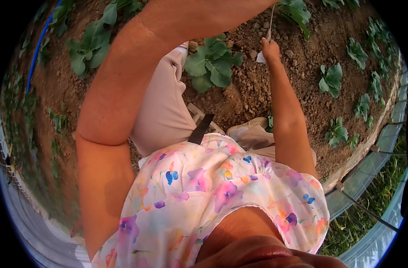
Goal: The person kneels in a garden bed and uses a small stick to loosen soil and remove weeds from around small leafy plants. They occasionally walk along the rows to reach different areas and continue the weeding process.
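Off the top edge, my left hand is out of view; my left forearm (204, 20) reaches across toward the upper right. Further right, my right hand (270, 49) is closed around the lower end of a thin pale cord or strip (273, 20). It runs taut up to the left forearm at the frame's edge, where its other end is hidden. A white scrap (261, 57), perhaps paper or plastic, shows beside this hand. Just above and right of the cord stands a broad-leaved green plant (296, 15), and a cabbage-like plant (212, 63) grows to the left.
Brown, cloddy soil (250, 90) bears several more young plants (331, 80). A blue hose (36, 57) runs at the left. Translucent sheeting (361, 174) with metal bars curves along the right edge. A slatted frame (197, 114), black strap (202, 129) and beige shoe (249, 124) are near my legs.
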Tool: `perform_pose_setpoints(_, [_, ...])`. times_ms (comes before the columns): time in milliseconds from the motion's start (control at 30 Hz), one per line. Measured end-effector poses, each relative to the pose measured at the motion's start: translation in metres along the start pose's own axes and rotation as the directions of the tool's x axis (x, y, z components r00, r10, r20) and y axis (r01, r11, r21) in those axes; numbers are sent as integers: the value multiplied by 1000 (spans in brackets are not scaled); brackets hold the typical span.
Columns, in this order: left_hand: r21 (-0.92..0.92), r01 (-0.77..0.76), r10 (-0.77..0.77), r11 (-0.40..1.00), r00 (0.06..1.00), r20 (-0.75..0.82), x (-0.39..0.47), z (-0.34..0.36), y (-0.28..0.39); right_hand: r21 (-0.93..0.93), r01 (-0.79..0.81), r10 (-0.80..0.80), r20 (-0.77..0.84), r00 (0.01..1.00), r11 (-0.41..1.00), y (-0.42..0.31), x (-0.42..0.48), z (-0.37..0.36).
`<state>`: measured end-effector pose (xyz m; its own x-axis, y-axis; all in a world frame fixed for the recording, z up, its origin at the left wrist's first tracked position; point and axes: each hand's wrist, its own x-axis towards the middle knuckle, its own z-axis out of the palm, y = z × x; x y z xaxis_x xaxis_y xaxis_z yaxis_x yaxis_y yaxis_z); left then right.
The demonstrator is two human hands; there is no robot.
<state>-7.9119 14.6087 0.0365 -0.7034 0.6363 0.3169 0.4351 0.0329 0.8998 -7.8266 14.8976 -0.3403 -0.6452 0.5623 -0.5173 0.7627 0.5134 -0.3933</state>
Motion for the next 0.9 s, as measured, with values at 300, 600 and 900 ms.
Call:
perform_pose_setpoints(300, [54,120,-121,991,992,24,1,3,5,170,-132,135,-6,991,976,89,-118,60])
perform_pose_setpoints(600, [290,52,-51,956,999,-12,7,8,-19,324,-245,300,-132,945,914,103,-183,72])
perform_pose_setpoints(900, [481,69,-133,874,986,100,16,41,-35,440,90,27,-252,967,894,87,-196,88])
